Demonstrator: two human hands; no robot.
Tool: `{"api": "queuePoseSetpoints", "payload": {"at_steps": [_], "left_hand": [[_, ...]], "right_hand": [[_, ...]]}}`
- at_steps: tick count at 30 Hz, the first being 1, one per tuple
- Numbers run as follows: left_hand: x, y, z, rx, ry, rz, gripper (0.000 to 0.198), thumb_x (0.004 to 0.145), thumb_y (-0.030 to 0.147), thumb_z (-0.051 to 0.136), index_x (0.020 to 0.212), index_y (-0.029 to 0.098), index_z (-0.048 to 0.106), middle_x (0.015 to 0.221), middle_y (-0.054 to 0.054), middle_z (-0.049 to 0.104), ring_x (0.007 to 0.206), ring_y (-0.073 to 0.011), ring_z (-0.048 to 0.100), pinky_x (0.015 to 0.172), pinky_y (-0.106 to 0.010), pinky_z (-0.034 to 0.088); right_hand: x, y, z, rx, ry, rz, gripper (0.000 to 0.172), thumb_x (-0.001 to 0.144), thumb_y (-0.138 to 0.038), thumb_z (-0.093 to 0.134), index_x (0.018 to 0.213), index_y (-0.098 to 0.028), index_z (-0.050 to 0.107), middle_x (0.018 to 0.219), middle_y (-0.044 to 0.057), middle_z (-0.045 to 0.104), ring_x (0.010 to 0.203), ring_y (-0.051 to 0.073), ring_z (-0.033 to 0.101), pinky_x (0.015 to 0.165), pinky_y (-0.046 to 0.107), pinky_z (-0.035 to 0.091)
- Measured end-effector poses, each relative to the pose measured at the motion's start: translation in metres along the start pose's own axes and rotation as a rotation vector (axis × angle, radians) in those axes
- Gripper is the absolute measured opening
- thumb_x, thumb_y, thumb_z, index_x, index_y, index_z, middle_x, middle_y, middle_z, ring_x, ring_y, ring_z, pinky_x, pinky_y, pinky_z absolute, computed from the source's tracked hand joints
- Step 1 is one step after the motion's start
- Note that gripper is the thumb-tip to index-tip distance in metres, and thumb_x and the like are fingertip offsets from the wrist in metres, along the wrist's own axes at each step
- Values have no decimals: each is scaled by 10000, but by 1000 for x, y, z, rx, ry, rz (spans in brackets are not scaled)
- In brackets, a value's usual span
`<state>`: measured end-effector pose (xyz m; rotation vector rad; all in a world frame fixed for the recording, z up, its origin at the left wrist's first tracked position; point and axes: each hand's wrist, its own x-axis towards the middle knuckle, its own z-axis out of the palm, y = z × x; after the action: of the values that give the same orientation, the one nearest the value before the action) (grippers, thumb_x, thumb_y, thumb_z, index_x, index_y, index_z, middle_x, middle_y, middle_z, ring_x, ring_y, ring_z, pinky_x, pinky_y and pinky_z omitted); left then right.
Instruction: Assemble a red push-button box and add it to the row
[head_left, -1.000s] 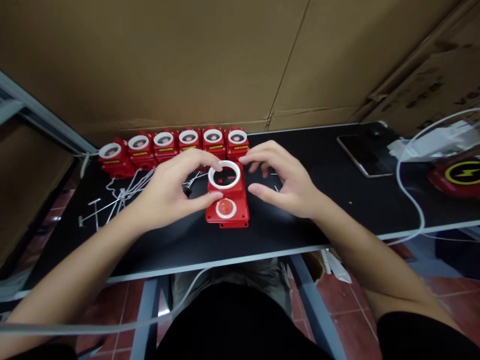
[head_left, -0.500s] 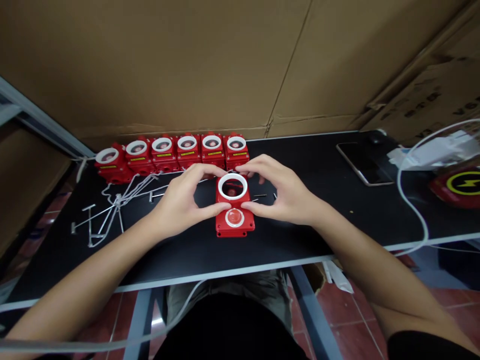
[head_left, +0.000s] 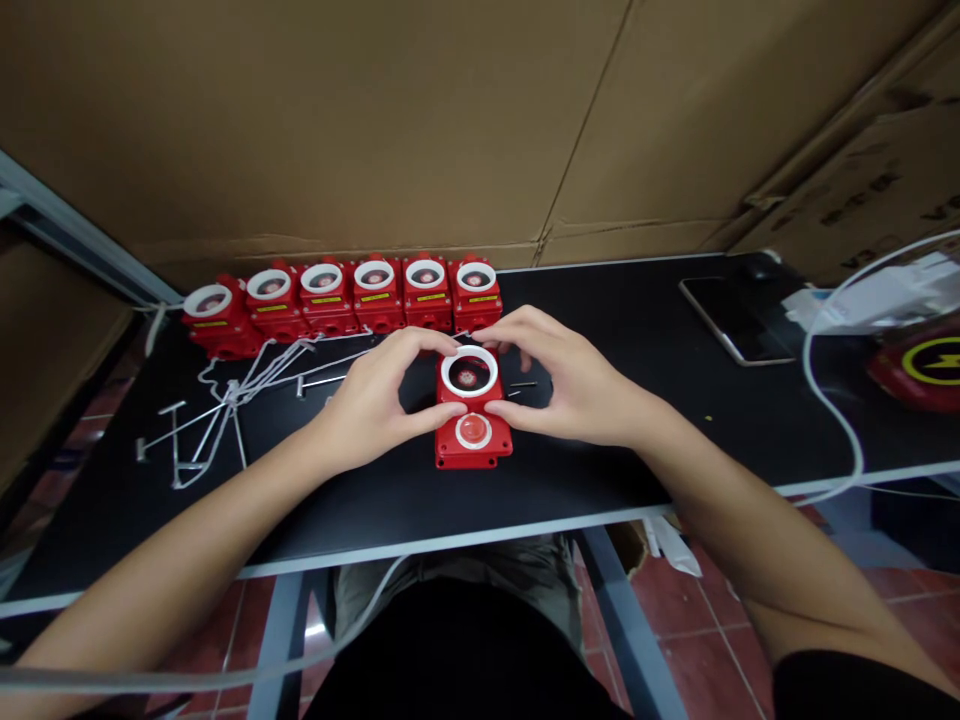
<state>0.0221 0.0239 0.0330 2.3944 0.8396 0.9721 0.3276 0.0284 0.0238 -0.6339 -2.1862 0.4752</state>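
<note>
A red alarm unit [head_left: 472, 448] with a round red lens sits in front of me at the middle of the table. Its upper part carries a white ring [head_left: 469, 371] around a dark, hollow centre. My left hand [head_left: 382, 395] grips the unit from the left, thumb below the ring and fingers above it. From the other side my right hand [head_left: 562, 385] holds it the same way. The far fingertips are partly hidden behind the ring. Thin dark metal pins [head_left: 523, 384] lie on the table beside my right hand.
Several similar red units [head_left: 326, 300] stand in a row along the back left. White cords with metal T-bars [head_left: 232, 395] lie before them. At the right are a phone [head_left: 735, 320], a white cable [head_left: 832, 420] and a red object with a lightning symbol [head_left: 926, 365]. Cardboard [head_left: 375, 130] backs the table.
Both hands keep their hold on the red alarm unit. It appears slightly tipped, and the pale centre inside its ring now shows more clearly. The whole view has shifted a little.
</note>
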Motion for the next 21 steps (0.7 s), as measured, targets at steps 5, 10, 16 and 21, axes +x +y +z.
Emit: {"api": "queuePoseSetpoints", "payload": {"at_steps": [5,10,16,21], "left_hand": [[1,-3,2,-5,6,3,437,1083,367,944,1431,211,730,1470,-116,858,1361,-297,840,1230,-418,650],[1,-6,2,-3,-8,13,435,1088,353,938,1439,206,728,1469,-118,851,1367,-289,834,1239,-411,641],[0,-9,4,-18,-15,16,416,1094,354,934,1429,212,732,1461,-122,848,1361,-293,833,1228,-418,646],[-1,-11,6,-17,-24,18,429,1095,373,938,1443,225,735,1477,-124,841,1375,-305,823,1229,-431,643]], "right_hand": [[-1,0,0,-7,-7,38,576,1064,-469,948,1564,-266,748,1362,138,769,1209,326,763,1080,532,703],[0,-2,0,8,-48,74,525,1053,-411,955,1519,-259,768,1361,133,759,1217,316,765,1113,527,699],[0,-3,1,22,-56,98,495,1048,-420,956,1487,-263,791,1345,127,764,1201,317,767,1107,533,702],[1,-3,1,19,-66,95,495,1046,-414,956,1485,-244,802,1357,136,774,1222,321,771,1123,537,704]]}}
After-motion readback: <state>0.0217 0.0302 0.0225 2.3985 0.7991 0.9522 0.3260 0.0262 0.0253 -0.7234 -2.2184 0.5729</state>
